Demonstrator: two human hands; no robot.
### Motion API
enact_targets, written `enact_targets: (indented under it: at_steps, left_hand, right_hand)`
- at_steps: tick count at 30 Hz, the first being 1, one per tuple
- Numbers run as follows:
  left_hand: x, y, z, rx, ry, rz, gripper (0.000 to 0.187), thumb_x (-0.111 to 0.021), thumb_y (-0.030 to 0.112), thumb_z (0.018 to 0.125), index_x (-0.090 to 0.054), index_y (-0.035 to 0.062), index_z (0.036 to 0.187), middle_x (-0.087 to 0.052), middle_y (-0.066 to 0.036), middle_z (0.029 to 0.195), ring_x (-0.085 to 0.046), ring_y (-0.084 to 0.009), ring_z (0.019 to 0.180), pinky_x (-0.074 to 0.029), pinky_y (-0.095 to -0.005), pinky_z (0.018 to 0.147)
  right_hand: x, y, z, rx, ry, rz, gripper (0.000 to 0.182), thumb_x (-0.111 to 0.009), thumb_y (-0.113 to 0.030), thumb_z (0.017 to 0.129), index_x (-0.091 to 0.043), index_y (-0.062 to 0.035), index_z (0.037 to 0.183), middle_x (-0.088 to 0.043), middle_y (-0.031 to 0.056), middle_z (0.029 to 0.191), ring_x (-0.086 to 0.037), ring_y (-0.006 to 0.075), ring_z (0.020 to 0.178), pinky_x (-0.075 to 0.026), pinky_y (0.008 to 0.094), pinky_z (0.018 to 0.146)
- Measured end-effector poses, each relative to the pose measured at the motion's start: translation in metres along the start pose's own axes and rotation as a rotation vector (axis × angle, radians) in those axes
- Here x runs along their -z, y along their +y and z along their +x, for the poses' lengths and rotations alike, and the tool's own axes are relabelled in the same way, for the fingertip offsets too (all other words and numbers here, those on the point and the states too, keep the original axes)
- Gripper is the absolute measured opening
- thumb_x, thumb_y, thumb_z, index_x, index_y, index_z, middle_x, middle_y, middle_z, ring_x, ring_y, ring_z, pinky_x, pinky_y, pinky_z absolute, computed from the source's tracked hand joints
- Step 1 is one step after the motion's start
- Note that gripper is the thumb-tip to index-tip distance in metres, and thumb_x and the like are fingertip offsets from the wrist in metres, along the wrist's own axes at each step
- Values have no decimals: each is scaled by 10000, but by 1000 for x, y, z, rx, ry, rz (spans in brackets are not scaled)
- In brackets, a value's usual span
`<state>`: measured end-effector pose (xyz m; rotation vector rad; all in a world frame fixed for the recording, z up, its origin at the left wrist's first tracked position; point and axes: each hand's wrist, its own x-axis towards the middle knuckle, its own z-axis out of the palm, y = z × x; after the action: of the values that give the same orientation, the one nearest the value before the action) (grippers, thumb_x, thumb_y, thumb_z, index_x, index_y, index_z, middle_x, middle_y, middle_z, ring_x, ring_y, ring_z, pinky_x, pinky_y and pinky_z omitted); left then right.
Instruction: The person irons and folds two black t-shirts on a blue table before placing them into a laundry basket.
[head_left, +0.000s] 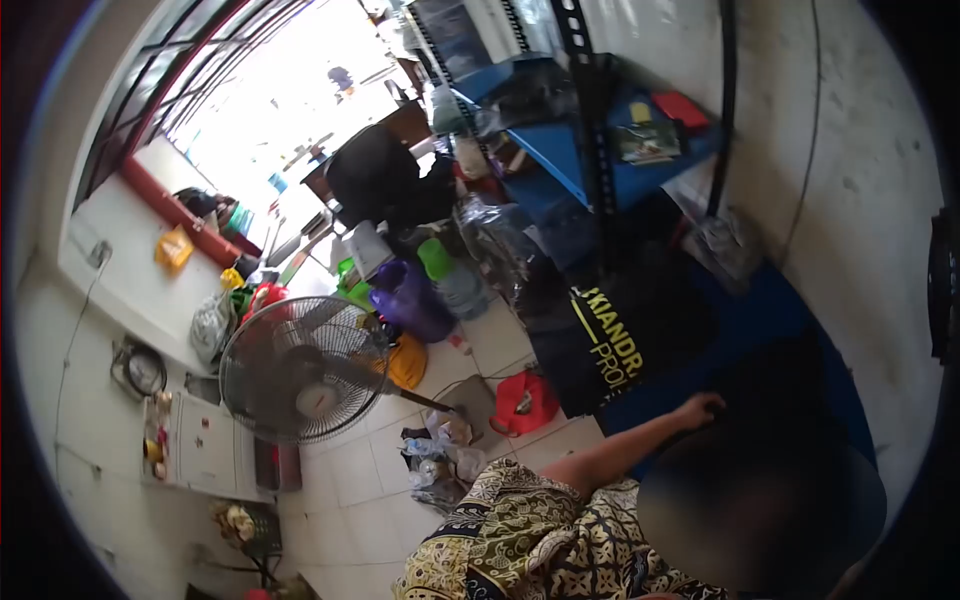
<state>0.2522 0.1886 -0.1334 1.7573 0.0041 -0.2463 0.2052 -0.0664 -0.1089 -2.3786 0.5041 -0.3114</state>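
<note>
Neither of my own hands shows in this view. Close in front of me, at the lower right, is another person in a brown, black and cream patterned garment (510,530), with the head area blurred. That person's bare forearm (625,450) stretches up and to the right, and the hand (700,410) is closed at a dark area whose details are lost in shadow. Beneath and behind the person lies a blue mat or cushion (840,390). A black bag (600,340) with yellow lettering is beside the forearm.
A standing fan (305,370) is at centre left on the tiled floor (350,470). Near it are a red cap-like item (525,403), plastic bags (435,470) and a purple container (410,300). A blue shelf (550,160) stands at the back; a white cabinet (215,450) is left.
</note>
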Motion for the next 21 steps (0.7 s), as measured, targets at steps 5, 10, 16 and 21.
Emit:
enact_targets:
  at_steps: [5,10,16,21]
  left_hand:
    - [-4,-16,-6,-70,25,124,527,-648,-9,676,-497,73,1174,-481,-117,1180,-421,-275,1141,-345,-351,980]
    - [-3,-21,-1,-21,-15,94,608,-653,8,676,-443,82,1241,-422,-131,1258,-384,-290,1192,-319,-360,1009]
    - [-4,-12,-14,-24,185,38,599,-600,15,710,-392,60,1270,-412,-180,1282,-395,-287,1196,-331,-357,998]
    - [0,-12,-39,179,353,26,275,-496,135,829,-488,11,1075,-581,-164,825,-586,-295,793,-465,-380,711]
  right_hand:
    - [-33,-53,-5,583,-534,93,171,-451,-60,882,-517,-8,1030,-536,147,1004,-538,275,942,-440,344,787]
    - [-35,-84,-19,869,-697,31,323,-576,-189,810,-493,8,1052,-515,182,1001,-519,321,941,-428,389,802]
    - [-65,-76,-50,863,-637,-173,425,-658,-145,677,-497,21,1034,-525,214,1032,-504,380,972,-418,425,822]
    - [-96,-25,-27,853,-629,71,476,-540,-10,695,-464,32,1164,-528,251,1073,-516,382,1001,-429,403,856]
